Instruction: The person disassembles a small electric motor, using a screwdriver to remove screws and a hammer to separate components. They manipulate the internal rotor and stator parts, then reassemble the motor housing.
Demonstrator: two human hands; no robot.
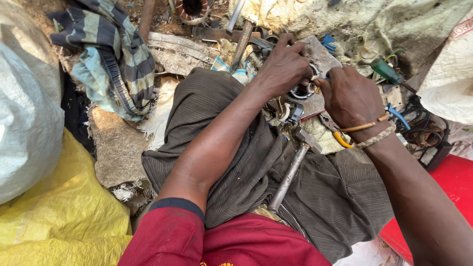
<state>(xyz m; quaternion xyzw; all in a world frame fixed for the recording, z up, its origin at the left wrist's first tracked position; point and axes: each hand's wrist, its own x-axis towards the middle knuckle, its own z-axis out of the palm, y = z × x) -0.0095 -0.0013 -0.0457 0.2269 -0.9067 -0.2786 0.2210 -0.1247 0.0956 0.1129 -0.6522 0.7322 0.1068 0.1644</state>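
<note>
Left hand (285,66): knuckles up, fingers curled and pressed down on a small round part (300,91), dark ring with a pale centre, which lies on a grey slab (319,55) just past the knees. Grip closed on the part's upper edge.

Right hand (351,96): fist closed round a thin tool whose tip meets the round part at its right side; the tool itself is mostly hidden, kind cannot be told. Cord bracelets (374,133) at the wrist.

Hammer (294,167): metal shaft and head, lying across the lap on the dark striped trousers (236,148), head toward the hands, untouched.

Pliers (340,139): yellow grip showing under the right wrist, beside the hammer head.

Screwdriver (387,71): green handle, on the ground right of the slab, apart from both hands.

Second hammer (241,44): wooden shaft, beyond the left hand, among scrap metal.

Striped cloth (106,59): blue and dark, bunched at upper left.

Yellow sack (59,212): lower left, under a white sack (24,108).

Red box (443,197): lower right, beside black cables (423,125).
</note>
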